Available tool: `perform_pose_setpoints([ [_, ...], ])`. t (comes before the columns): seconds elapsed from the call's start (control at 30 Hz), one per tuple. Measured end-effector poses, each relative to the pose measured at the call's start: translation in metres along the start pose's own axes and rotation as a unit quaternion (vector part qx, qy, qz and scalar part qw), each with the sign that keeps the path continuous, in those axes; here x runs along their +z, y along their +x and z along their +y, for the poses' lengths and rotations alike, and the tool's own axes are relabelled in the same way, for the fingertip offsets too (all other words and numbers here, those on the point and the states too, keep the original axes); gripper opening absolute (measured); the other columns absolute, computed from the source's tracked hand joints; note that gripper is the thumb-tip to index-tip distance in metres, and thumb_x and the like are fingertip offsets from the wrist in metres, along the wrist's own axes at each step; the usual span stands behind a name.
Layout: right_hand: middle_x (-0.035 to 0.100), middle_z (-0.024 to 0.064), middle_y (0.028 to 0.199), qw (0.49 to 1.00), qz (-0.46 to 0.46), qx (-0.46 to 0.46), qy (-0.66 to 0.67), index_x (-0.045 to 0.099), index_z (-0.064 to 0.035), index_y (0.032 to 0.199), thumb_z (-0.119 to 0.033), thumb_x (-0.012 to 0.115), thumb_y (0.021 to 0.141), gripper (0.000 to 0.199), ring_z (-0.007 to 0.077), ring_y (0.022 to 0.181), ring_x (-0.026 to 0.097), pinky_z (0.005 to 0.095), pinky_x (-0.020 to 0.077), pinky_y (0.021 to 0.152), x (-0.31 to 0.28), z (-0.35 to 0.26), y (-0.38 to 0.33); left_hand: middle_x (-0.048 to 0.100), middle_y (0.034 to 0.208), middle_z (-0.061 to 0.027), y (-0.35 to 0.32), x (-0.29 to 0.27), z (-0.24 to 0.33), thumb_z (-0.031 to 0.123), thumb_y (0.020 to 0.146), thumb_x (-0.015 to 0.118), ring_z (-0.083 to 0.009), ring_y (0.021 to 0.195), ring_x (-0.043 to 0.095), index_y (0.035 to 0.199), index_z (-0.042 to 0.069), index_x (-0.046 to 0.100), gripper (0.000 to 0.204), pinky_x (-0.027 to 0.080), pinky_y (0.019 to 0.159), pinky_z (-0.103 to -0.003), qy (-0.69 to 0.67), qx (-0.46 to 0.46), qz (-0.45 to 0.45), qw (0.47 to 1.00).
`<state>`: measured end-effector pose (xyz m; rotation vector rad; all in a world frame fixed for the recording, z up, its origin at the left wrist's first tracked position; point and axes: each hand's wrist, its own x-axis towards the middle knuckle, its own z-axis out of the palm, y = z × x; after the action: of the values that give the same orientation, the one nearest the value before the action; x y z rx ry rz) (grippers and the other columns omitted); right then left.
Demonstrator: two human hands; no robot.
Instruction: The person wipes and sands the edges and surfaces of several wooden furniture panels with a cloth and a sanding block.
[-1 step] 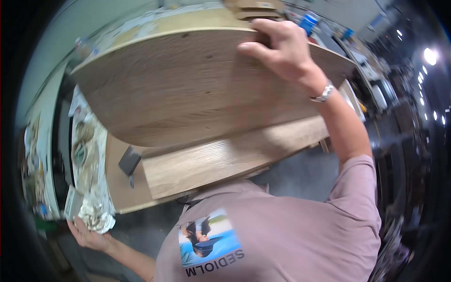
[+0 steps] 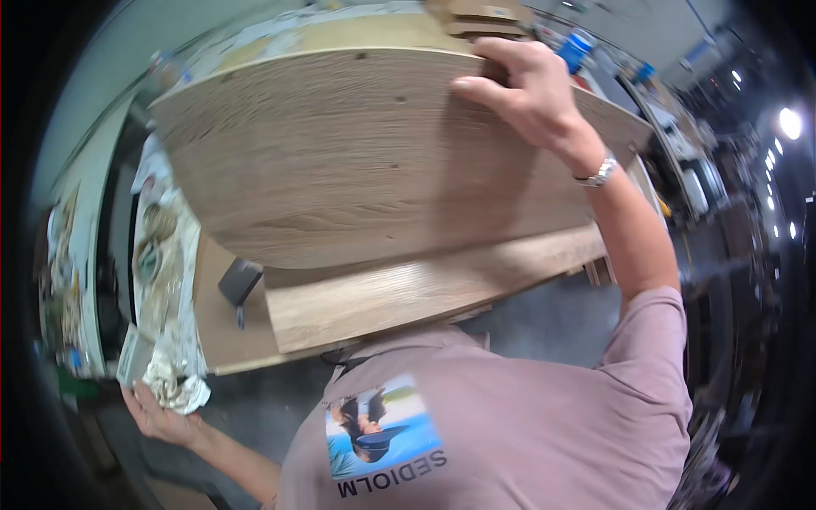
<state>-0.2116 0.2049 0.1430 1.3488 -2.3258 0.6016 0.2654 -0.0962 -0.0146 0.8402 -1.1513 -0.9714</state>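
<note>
One board | right hand clamped over top edge | left hand well apart, grip: can't tell

A cardboard box sits near a blue container.

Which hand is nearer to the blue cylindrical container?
Right. The right hand grips the brown wooden panel, just left of the container; the left hand is far away, lower left.
</note>
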Motion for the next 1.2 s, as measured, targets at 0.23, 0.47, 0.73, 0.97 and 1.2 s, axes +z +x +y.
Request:
perform_pose_setpoints([
  [0.23,0.062,0.0197,0.071,0.966,-0.231,0.100,0.064,0.069,0.0028,0.085,-0.041,0.072,0.077,0.044,0.0317,0.072,0.060,0.0414,0.0460,0.069,0.062,0.011,0.005,0.062,0.115,-0.0256,-0.037,-0.004,0.013,0.006,0.096,0.056,-0.0294,0.099,0.066,0.131,-0.015,0.048,0.041,0.055,0.087,-0.038,-0.018,-0.003,-0.017,1.000],
  [0.47,0.064,0.0163,0.071,0.922,-0.330,0.144,0.139,0.073,-0.0002,0.089,-0.038,0.073,0.078,0.039,0.0306,0.073,0.063,0.0396,0.0478,0.071,0.103,0.019,-0.011,0.063,0.116,-0.0209,-0.054,0.018,0.027,0.005,0.098,0.053,-0.0247,0.099,0.066,0.131,-0.013,0.049,0.037,0.054,0.087,-0.035,-0.011,-0.002,-0.071,0.997],
  [0.73,0.071,0.0140,0.098,0.947,-0.320,0.016,0.024,0.069,-0.0077,0.117,-0.035,0.074,0.081,0.046,0.0336,0.092,0.068,0.0412,0.0530,0.085,0.124,0.007,-0.047,0.065,0.112,-0.0153,-0.081,0.066,0.028,0.000,0.087,0.060,-0.0175,0.099,0.062,0.122,-0.013,0.057,0.037,0.047,0.091,-0.030,-0.004,-0.037,-0.142,0.989],
  [0.97,0.064,0.0206,0.120,0.979,-0.178,-0.030,0.098,0.067,-0.0058,0.121,-0.034,0.080,0.077,0.054,0.0336,0.108,0.063,0.0443,0.0522,0.087,0.118,-0.006,-0.056,0.067,0.095,-0.0111,-0.102,0.138,0.042,-0.002,0.071,0.073,-0.0190,0.088,0.064,0.105,-0.004,0.067,0.035,0.048,0.082,-0.029,0.077,0.098,-0.350,0.929],
  [1.2,0.058,0.0078,0.087,0.922,-0.152,-0.177,0.309,0.072,-0.0050,0.103,-0.015,0.082,0.066,0.040,0.0255,0.081,0.055,0.0388,0.0469,0.069,0.075,-0.098,-0.076,0.068,0.092,-0.0129,-0.136,0.195,0.054,0.003,0.063,0.079,-0.0312,0.080,0.066,0.100,0.003,0.071,0.037,0.053,0.071,-0.037,0.070,0.252,-0.498,0.827],
])
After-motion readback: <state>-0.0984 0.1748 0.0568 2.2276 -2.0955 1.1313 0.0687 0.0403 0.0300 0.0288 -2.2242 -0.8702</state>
